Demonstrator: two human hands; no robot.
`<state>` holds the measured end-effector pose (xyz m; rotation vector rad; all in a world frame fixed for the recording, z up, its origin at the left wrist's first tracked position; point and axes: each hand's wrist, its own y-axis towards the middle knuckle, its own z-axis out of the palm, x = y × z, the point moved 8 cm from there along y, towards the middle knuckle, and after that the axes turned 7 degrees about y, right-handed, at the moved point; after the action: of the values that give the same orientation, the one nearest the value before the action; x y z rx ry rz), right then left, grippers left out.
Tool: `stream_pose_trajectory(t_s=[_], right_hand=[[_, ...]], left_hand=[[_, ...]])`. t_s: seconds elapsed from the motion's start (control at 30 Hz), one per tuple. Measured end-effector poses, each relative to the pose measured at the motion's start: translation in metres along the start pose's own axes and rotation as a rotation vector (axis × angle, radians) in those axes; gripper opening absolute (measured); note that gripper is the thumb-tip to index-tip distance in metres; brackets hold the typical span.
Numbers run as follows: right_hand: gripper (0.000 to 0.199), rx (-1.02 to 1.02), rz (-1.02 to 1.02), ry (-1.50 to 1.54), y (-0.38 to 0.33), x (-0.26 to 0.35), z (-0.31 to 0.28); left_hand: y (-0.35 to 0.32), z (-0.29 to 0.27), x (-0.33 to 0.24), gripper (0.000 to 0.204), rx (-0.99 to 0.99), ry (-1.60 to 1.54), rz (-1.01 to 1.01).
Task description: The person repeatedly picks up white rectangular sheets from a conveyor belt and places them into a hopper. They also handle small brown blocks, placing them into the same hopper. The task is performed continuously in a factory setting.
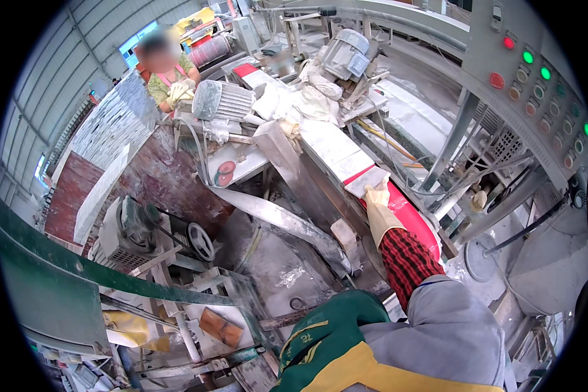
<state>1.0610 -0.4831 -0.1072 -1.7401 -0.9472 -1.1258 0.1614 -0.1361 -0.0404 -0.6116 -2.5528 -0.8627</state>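
My right hand [379, 204], in a cream work glove with a red-and-black checked sleeve behind it, is at the near end of a narrow conveyor. Its fingers are closed on the near edge of a short white slab [364, 179], which lies flat on the red belt [409, 219]. Beyond a strip of bare red, a longer white slab [330, 149] lies in line on the same belt. The glove partly hides the slab's near edge. My left hand is out of view.
A control panel [536, 98] with lit red and green lights stands at the right. Motors [223, 101] [346, 53] flank the conveyor. At the far left, a gloved co-worker [170, 81] stands beside stacked slabs [114, 117]. A handwheel [200, 242] and green beam [111, 271] are at the left.
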Motion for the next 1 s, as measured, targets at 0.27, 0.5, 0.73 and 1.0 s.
stream_pose_trajectory(t_s=[0.27,0.5,0.73,1.0], right_hand=[[0.090,0.007,0.069,-0.223,0.005,0.014,0.008],[0.075,0.278,-0.075,-0.235,-0.020,0.045,-0.009],[0.058,0.579,0.134,1.143,-0.008,0.003,0.011],[0.039,0.495,-0.450,0.405,-0.105,0.027,0.024]], left_hand=[[0.004,0.005,0.005,0.045,0.205,-0.134,-0.132],[-0.006,0.004,0.017,0.048,0.283,-0.181,-0.294],[0.000,0.035,0.040,0.051,0.322,-0.323,-0.451],[0.001,0.043,0.060,0.047,0.382,-0.088,-0.443]])
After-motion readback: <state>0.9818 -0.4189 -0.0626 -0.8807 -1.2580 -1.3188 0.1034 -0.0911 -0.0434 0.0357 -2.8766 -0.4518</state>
